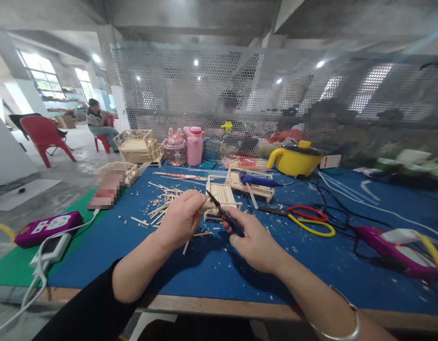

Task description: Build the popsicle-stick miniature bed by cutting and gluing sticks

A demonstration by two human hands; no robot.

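The head view showed the fingers of the right hand wrapped round the handle of a dark-handled cutting tool, which lay across them with its blade clear beyond the fingertips. The left hand had its fingers drawn together just beside that blade; whether they pinched a small piece could not be told. Any lettering on the handle was too covered or small to read. The tool's long axis ran slantwise, its tip pointing up and to the left, away from the person.

Just past both hands stood a small wooden stick frame, with loose sticks scattered on its left over the blue-topped desk. Beyond it, a blue glue gun lay on a second stick frame. Scissors with one red and one yellow handle loop lay to the right. Farther back sat a pink flask and a yellow pot. At the left edge, a purple power strip bore white markings, too blurred to read.
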